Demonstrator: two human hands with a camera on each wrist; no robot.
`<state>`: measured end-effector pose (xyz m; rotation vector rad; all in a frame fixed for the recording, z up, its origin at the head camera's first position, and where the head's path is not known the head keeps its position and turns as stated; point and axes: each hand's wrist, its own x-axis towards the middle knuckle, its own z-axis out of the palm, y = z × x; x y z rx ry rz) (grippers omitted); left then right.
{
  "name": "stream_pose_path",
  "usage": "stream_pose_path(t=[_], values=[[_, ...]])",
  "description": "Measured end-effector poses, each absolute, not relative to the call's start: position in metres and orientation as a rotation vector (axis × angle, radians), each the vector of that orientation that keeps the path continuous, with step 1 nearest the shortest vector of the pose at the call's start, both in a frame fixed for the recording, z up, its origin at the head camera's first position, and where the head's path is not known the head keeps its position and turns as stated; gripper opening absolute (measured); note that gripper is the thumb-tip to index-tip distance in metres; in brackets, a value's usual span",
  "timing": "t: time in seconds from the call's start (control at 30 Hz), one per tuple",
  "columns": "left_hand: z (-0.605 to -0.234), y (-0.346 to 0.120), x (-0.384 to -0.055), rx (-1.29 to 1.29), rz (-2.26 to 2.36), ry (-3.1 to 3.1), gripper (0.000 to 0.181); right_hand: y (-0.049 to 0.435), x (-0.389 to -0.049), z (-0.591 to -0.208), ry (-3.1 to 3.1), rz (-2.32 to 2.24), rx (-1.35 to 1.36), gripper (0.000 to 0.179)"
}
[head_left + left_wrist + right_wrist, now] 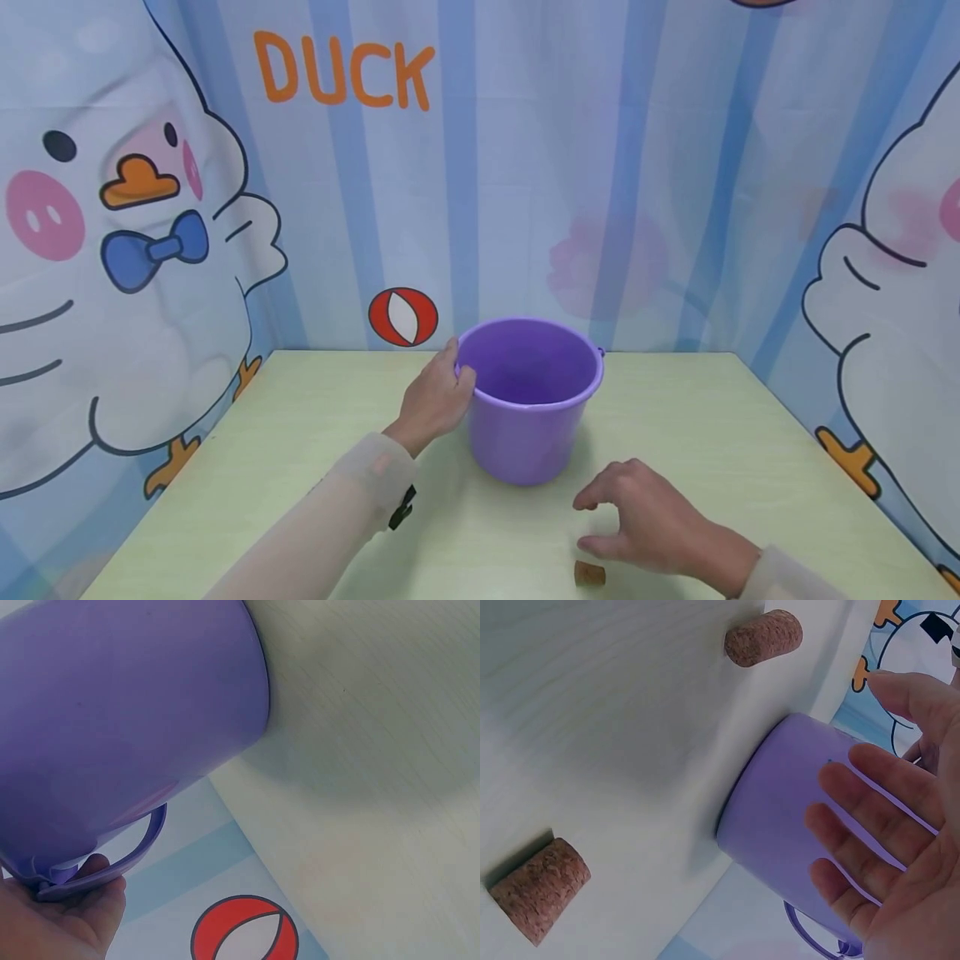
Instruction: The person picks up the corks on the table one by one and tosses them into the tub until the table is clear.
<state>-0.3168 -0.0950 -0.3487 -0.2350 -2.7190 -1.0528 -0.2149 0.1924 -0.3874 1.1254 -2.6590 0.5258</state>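
Observation:
A purple bucket (525,442) stands upright on the table, its mouth facing up. My left hand (435,396) grips its left rim, thumb toward me. In the left wrist view, the fingers (97,915) curl at the rim beside the bucket's purple handle (139,851). To the right and nearer me, my right hand (652,521) hovers over the table with thumb and fingers apart, holding nothing. Just below its thumb lies a small brown cork (589,573). The right wrist view has two corks, one near the top (763,638) and a tapered cork (540,891) at lower left.
The pale green table (337,392) ends at a light blue striped curtain (510,167) behind the bucket. Curtains printed with large white ducks (150,333) line the left and right sides.

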Motion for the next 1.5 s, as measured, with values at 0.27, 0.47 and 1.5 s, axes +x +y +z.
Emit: stream_pose_path(t=[0.27,0.47,1.5], values=[[-0.349,-0.095,-0.318,-0.23,-1.063,-2.716,0.067,0.192,-0.214,-0.391,-2.695,0.501,1.144,0.029],[-0.349,-0.095,-0.318,-0.23,-1.063,-2.716,0.066,0.192,-0.213,-0.394,-2.73,0.484,1.155,0.028],[-0.35,-0.096,-0.319,-0.23,-1.069,-2.719,0.066,0.186,-0.209,-0.413,-2.704,0.437,1.339,0.019]])
